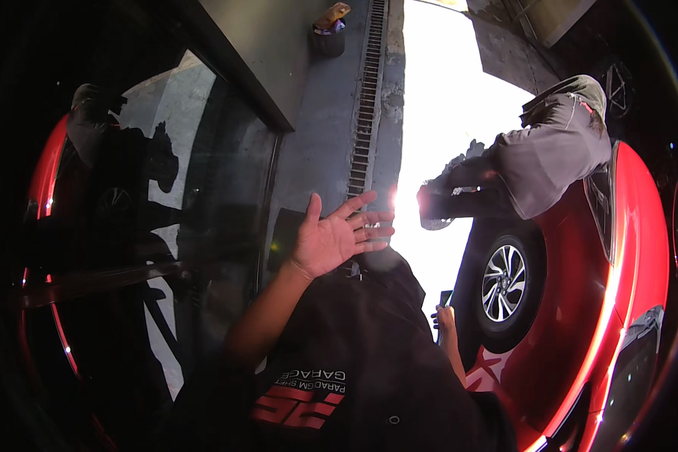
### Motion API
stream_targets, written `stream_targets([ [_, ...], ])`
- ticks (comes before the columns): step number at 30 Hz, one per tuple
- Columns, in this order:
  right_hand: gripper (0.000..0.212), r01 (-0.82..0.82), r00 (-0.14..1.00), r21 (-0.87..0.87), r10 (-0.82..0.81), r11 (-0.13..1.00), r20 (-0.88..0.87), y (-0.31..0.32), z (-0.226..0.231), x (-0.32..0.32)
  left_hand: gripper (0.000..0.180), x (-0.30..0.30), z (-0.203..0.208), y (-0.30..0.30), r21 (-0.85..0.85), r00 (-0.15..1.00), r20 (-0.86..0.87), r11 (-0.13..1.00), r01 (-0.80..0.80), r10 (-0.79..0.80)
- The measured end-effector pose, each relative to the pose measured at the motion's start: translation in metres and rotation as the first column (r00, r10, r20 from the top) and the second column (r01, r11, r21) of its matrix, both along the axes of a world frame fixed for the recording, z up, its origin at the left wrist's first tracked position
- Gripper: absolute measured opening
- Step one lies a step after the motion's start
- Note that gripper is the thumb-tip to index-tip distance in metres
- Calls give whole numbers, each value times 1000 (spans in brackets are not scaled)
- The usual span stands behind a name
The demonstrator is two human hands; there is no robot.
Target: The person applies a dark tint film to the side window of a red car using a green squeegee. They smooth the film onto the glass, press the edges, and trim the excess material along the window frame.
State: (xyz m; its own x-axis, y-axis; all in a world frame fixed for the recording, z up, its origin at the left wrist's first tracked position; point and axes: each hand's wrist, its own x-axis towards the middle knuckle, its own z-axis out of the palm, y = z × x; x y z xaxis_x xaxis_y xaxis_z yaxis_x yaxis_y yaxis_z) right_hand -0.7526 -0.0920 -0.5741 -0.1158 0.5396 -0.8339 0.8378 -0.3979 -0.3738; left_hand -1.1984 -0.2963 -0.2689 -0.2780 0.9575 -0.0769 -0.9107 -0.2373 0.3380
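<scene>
My left hand (pixel 337 239) is raised in front of my dark shirt, palm toward me and fingers spread, with nothing in it. Lower and to the right, beside the red car's front wheel (pixel 503 284), my right hand (pixel 446 322) is closed on a small dark flat object (pixel 446 297) that looks like a phone. Its screen or face cannot be made out. Part of that hand is hidden by my shirt.
A red car (pixel 640 218) stands close on my right. Another person in grey clothes (pixel 554 154) leans by its front. To my left is a dark glass panel (pixel 226 151) with reflections. Ahead lie a floor drain grate (pixel 368 90) and a filled bin (pixel 328 39).
</scene>
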Motion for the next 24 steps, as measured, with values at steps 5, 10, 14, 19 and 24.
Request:
stream_targets([
  [5, 34, -162, 983, 11, 162, 987, -85, 149, 15, -195, 109, -111, 32, 114, 173, 991, 117, 984, 43, -63],
  [10, 29, -256, 936, 134, 280, 957, -213, 286, 50, -390, 112, -244, 22, 225, 206, 996, 49, 976, 67, -79],
  [14, 36, -110, 962, 100, 131, 989, -241, 380, 60, -511, 110, -353, -10, 322, 140, 994, 26, 985, 99, -104],
  [19, 84, 174, 466, -526, -540, 833, -701, 472, 200, -684, 69, -486, -26, 485, -410, 759, -602, 912, -24, -250],
  [24, 108, -61, -31, -625, -627, 778, -778, 595, 312, -804, 33, -551, 36, 682, -231, 347, -911, 973, 19, -223],
])
